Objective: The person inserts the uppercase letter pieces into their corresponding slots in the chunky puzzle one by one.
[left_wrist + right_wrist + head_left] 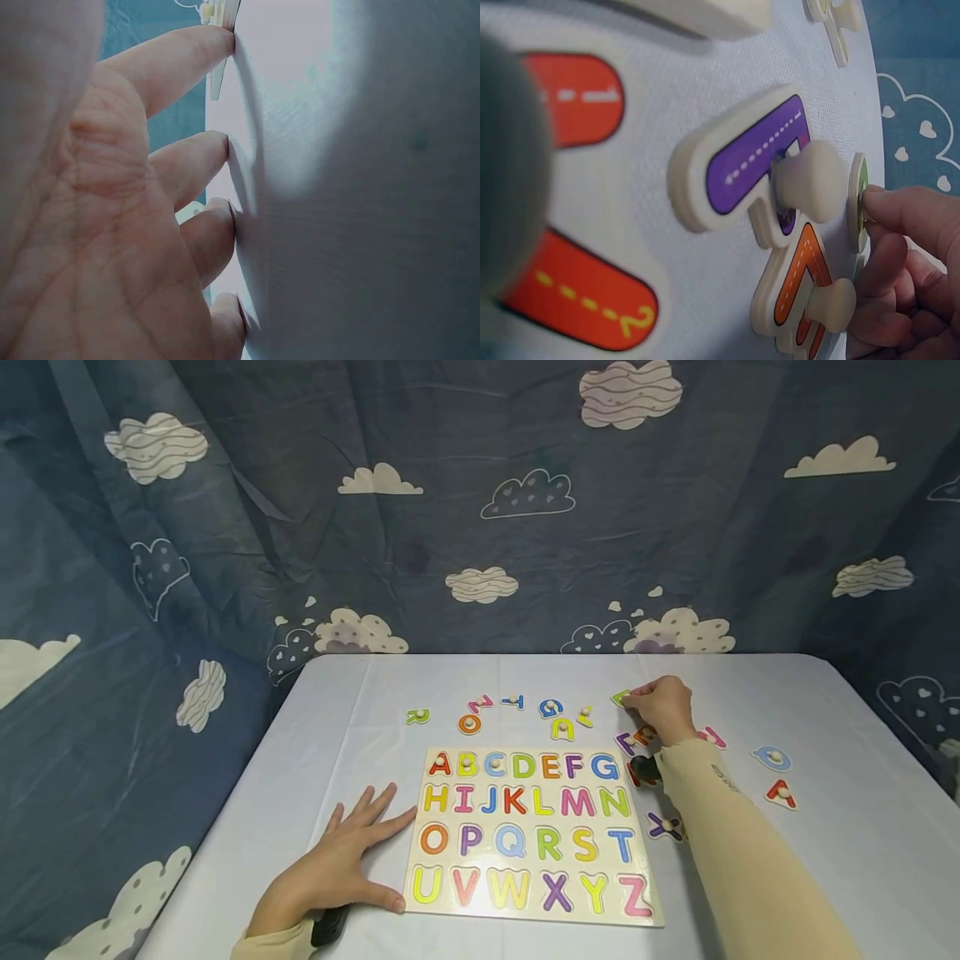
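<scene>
R hand: right hand point(663, 708) sat at the far side of the table point(840, 827), fingers curled, pinching the green piece point(621, 697) at its edge; wrist view showed fingertips point(889, 210) on that piece's point(858, 204) rim.
Green piece pos: flat on the cloth, just beyond the board's top-right corner, touching the R hand on the hand's left/far side. Shape hard to read; long axis couldn't be told.
L hand: left hand point(337, 864) was flat on the table w/ fingers spread, just left of the puzzle board point(528, 835); index tip looked to touch the board edge near the O row. Wrist view showed fingertips point(214, 161) pressed on the cloth, holding nothing.
Key relation: green piece lay at the R hand's fingertips, well apart from the L hand, so R was clearly nearer.
Nearby loose pcs: purple piece point(757, 161) and orange piece point(799, 281) w/ pegs lay just beside the R hand, nearer the person; red piece point(780, 793) and blue piece point(772, 758) farther right.
Board: printed letters A–Z showed in every slot; A, B and C seemed to carry pegs, so pieces prob sat in those three.
</scene>
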